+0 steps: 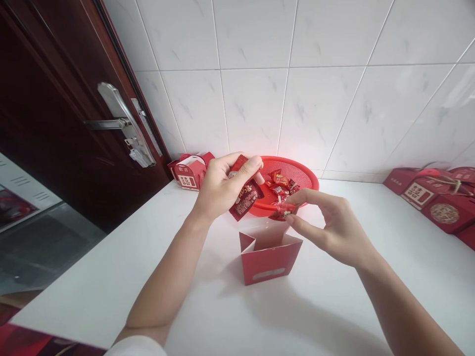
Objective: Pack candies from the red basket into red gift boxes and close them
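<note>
Closed around red candy packets [245,200], my left hand [228,185] is raised just in front of a red plastic basket [313,185]. Between thumb and fingertips, my right hand [334,222] pinches a small wrapped candy [282,213] at the basket's near rim. Several more wrapped candies [279,184] lie inside the basket. Nearer to me, a red paper box [270,262] stands upright on the white table with its top flaps open. Both hands are above and beyond the box, not touching it. Its inside is mostly hidden.
Folded red gift boxes [191,173] stand by the wall at the back left. More red boxes [426,195] are grouped at the right. Behind the white table [148,252] rises a tiled wall [256,109]. A dark wooden door [55,74] with a metal handle is at the left.
</note>
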Action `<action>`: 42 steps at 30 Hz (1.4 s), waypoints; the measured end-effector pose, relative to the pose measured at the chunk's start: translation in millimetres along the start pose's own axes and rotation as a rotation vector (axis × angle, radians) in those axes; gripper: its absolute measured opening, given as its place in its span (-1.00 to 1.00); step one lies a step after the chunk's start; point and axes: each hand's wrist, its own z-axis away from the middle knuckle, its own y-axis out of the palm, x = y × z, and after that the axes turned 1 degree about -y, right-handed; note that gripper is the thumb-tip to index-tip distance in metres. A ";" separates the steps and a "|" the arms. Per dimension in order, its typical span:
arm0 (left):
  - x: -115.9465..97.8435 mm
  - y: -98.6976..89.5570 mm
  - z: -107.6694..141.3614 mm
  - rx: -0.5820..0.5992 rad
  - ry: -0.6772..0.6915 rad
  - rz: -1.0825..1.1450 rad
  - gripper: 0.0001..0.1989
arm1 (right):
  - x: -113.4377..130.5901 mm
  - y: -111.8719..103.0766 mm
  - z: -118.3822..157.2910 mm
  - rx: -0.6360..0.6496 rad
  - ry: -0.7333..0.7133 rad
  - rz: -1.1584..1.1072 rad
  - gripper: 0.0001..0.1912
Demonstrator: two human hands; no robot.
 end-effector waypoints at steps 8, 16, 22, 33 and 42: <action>0.8 5.6 -0.5 0.018 -0.104 0.060 -0.59 | -3.9 -3.4 0.9 0.146 -0.094 0.115 -0.81; 1.3 4.7 -0.4 0.025 -0.122 0.068 -0.60 | -8.7 -1.0 1.3 0.137 -0.160 0.240 -0.85; 3.1 11.9 2.0 0.086 -0.159 0.165 -0.62 | -5.8 9.0 0.3 -0.109 -0.276 0.274 -0.71; -2.7 22.5 6.6 0.284 -0.249 0.254 -0.63 | -1.7 23.9 0.2 -0.269 -0.375 0.157 -0.83; 4.0 10.5 1.2 0.144 -0.202 0.143 -0.61 | 3.5 11.2 -3.0 -0.183 0.095 -0.338 -0.80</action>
